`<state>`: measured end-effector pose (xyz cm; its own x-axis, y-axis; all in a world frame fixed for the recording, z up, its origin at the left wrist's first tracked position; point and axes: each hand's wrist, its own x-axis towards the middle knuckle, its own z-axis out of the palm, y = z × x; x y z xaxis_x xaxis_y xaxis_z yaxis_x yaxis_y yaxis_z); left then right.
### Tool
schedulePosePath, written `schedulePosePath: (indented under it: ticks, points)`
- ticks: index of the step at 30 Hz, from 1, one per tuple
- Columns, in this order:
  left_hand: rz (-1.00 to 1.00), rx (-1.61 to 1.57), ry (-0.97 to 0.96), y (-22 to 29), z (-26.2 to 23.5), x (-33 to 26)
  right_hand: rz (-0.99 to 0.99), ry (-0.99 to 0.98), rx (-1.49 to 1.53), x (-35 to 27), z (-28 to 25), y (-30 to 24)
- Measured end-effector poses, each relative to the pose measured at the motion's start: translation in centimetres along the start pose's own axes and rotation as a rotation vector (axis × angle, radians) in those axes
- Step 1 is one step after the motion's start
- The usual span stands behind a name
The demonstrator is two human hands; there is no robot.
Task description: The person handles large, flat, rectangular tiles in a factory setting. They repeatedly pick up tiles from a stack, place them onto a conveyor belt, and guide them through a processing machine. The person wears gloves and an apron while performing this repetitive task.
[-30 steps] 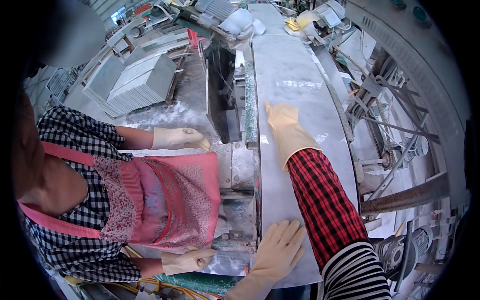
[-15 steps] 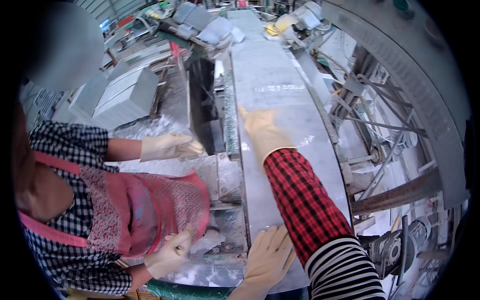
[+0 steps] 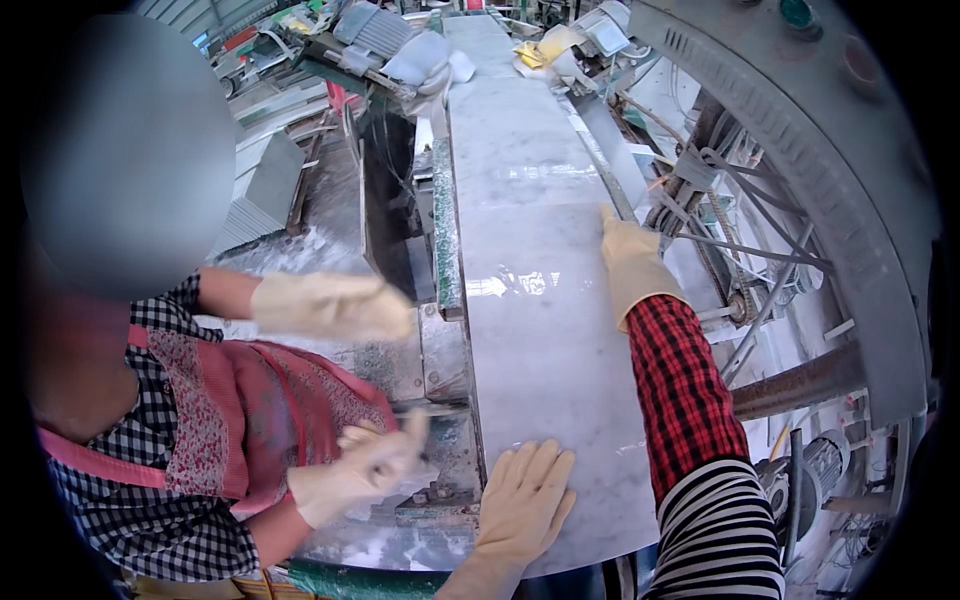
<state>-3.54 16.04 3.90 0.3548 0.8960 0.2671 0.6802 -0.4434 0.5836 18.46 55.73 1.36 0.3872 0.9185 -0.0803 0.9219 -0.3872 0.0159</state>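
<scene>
A long, wet, pale grey-white stone slab (image 3: 550, 370) runs away from me along a machine bed. My left hand (image 3: 525, 500), in a cream rubber glove, lies flat on its near left part with the fingers stretched out. Farther along, my right hand (image 3: 637, 265) rests at the slab's right edge, near the seam with another stone slab (image 3: 520, 130). It wears a cream glove below a red-and-black checked sleeve. One digit points forward along the stone; the other fingers are partly hidden.
On the left stands a co-worker in a pink apron (image 3: 290, 400), both gloved hands (image 3: 365, 470) raised beside the bed. Behind are stacked stone slabs (image 3: 265, 190) and motors (image 3: 375, 30). A grey machine housing (image 3: 790, 130), cables (image 3: 760, 195) and a motor (image 3: 815, 470) flank the right side.
My right hand has moved across the slab from its left side to its right edge. My left hand stays flat on the stone. The co-worker's lower hand has risen towards the bed.
</scene>
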Motion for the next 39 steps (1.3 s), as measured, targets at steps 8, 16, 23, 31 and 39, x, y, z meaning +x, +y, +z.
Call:
schedulePosePath:
  ticks: [8, 16, 23, 31, 39]
  points:
    - [-0.034, 0.031, -0.057, -0.1, -0.8, 0.7, -0.268, 0.062, -0.025, -5.9, -1.6, 0.8]
    - [-0.006, 0.155, 0.038, -0.7, 1.2, 0.4, -0.797, 0.445, 0.300, -23.5, 5.7, 13.7]
    - [-0.048, -0.027, 0.294, -0.1, 1.4, -5.6, -0.848, 0.315, 0.419, -37.3, 1.0, 22.3]
    - [-0.216, -0.200, 0.356, -0.6, 2.3, -6.9, -0.944, 0.480, 0.518, -37.9, -0.8, 21.0]
    - [-0.196, -0.136, 0.356, -1.2, 4.1, -6.2, -0.890, 0.361, 0.525, -36.9, -0.3, 20.9]
